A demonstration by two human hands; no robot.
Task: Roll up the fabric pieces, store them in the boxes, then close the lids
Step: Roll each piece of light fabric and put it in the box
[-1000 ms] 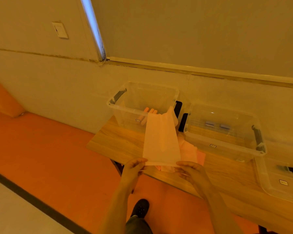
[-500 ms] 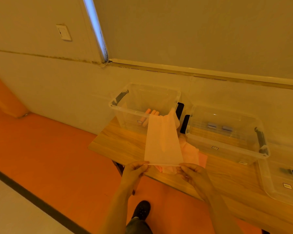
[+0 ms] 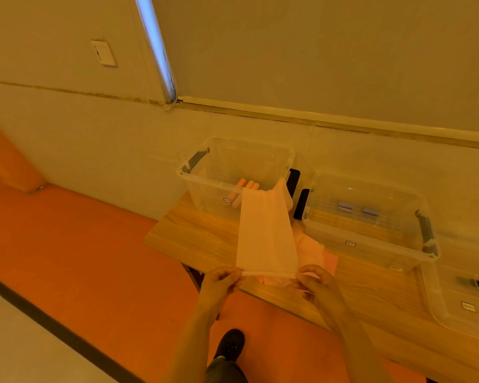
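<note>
Pinching the near edge of the pale fabric strip [image 3: 264,236], one corner in the left hand [image 3: 219,283], the other in the right hand [image 3: 317,286]. Fingertips and thumbs closed tight on the cloth, a narrow first turn of roll apparently just formed between them. Stretched away from the grip, running up and far over the wooden table [image 3: 202,239], far end draped against the near rim of the left clear box [image 3: 205,178]. Inside that box, a few rolled pink pieces [image 3: 246,189] lying at the bottom. Just right of the strip, a loose pink fabric pile [image 3: 311,251] waiting on the table. Further right, a second open box [image 3: 371,241] with two small grey rolls [image 3: 357,208] inside; a third box [image 3: 454,305] at the near right edge. No lids clearly in sight.

Risks from here, by the look of it: rolling in mid-air with uneven tension, so one side winding faster and the roll coning out crooked. Far end catching on the box rim and dragging. Thin, slippery-looking cloth slipping from one pinch and the turn unwinding. Sagging onto the pink pile and picking up a second piece.
</note>
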